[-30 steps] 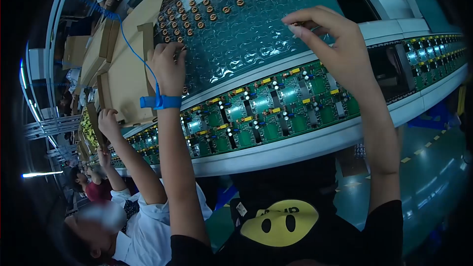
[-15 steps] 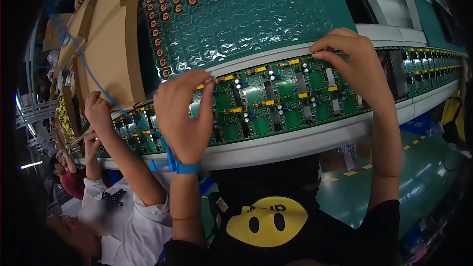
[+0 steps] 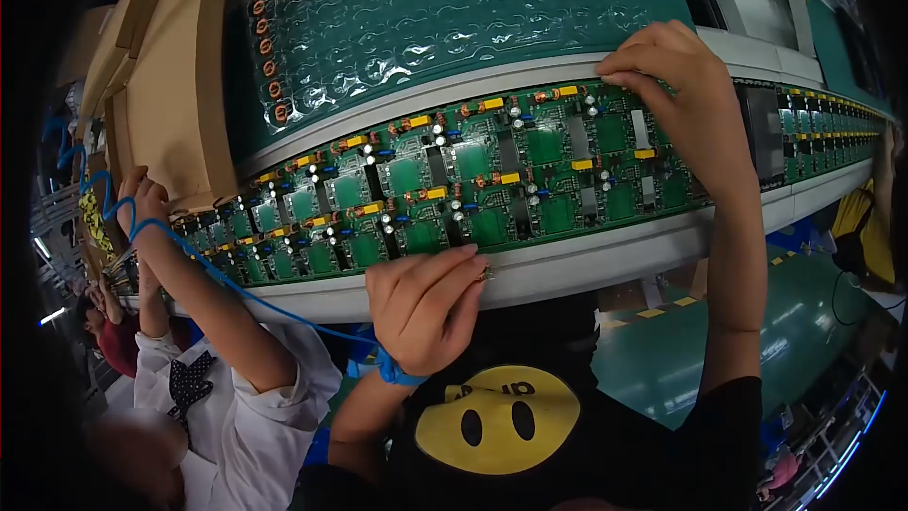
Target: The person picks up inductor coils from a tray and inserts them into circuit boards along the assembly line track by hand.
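My left hand [image 3: 427,308], with a blue wrist strap [image 3: 395,369], is just in front of the near rail. Its thumb and fingers pinch a small component with thin leads [image 3: 485,274], too small to name surely. My right hand [image 3: 683,99] reaches over the far edge of the circuit boards [image 3: 492,225]. Its thumb and index finger are closed together near the far rail; anything between them is hidden. The green boards lie in two rows, carrying yellow blocks, copper coils, silver cylinders and blue parts.
Beyond the far rail [image 3: 426,95], a clear plastic tray [image 3: 454,28] holds several copper coils [image 3: 270,68] along its left side. Cardboard boxes [image 3: 180,85] stand at the left. A co-worker's arm [image 3: 213,293] reaches to the line there, and a blue coiled cord [image 3: 222,276] crosses it.
My left hand has moved from above the boards toward me and right, to the near rail. My right hand stays near the far edge. The view has shifted slightly.
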{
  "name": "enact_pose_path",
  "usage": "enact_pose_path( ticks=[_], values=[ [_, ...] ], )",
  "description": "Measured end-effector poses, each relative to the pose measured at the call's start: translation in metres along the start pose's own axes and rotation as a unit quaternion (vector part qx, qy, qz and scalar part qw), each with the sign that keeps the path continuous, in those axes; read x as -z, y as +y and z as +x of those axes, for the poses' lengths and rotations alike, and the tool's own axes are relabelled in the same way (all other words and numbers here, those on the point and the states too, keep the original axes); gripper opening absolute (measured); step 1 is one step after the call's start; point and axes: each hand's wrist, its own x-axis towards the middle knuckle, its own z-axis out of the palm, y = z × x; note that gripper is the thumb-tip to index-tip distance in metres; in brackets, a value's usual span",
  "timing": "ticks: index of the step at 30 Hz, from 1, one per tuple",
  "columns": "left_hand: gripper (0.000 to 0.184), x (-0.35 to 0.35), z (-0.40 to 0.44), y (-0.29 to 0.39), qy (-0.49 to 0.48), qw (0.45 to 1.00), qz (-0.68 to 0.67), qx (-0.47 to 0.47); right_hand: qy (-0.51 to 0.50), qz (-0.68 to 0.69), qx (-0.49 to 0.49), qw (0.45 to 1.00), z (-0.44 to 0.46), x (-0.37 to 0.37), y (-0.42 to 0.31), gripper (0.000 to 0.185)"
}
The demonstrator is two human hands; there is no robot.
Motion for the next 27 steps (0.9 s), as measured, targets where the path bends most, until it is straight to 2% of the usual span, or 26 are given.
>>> enact_pose_path(
  ticks=[9,27],
  values=[
    [0.033,-0.0007,-0.0008,0.0000,-0.008,1.000,0.018,-0.013,0.020,-0.027,0.033,0.999,0.0008,-0.0022,-0.0003,0.007],
    [0.033,-0.0017,-0.0002,-0.0009,-0.022,0.999,0.035,-0.026,-0.011,-0.040,0.043,0.998,-0.0027,0.0009,-0.0046,0.012]
  ],
)
